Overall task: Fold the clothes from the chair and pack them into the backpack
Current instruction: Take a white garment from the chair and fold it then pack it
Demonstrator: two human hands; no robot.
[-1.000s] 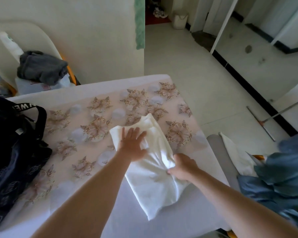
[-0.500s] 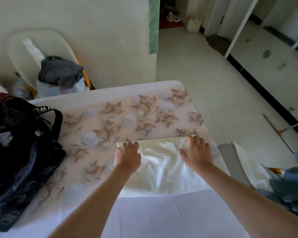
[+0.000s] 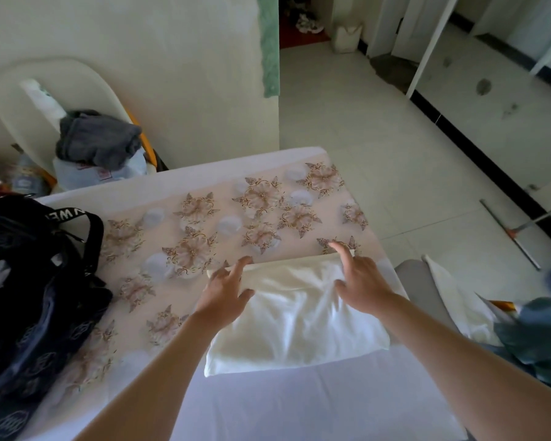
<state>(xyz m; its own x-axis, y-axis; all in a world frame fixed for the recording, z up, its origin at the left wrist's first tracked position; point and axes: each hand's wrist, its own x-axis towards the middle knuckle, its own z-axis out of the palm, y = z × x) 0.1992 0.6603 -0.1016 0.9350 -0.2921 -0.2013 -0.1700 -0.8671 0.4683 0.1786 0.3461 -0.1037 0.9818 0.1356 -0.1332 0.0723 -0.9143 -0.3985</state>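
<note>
Head view, the only one.

- White garment: folded into a plump rectangle on the surface, just below frame centre. It lies partly on the flower-patterned cloth and partly on the plain white strip toward 6 o'clock.
- Left hand: on the garment's far corner at its 10 o'clock. The fingers are nearly straight and spread, with the thumb laid on top of the cloth. It has no visible grip. I cannot tell whether the fingertips slip under the edge.
- Right hand: on the far corner at 1 o'clock. The forefinger reaches past the edge, the thumb is out to the side, and the hand is loose with nothing clasped. The outer fingers are hidden behind the hand.
- Backpack: black, at 9 o'clock on the surface, cut off by the left edge. Its strap lettering is only partly legible.
- Chair: at 10 o'clock against the wall, holding a crumpled grey garment over paler items too jumbled to identify.
- Blue clothes: at 4 o'clock, cropped by the frame.
</note>
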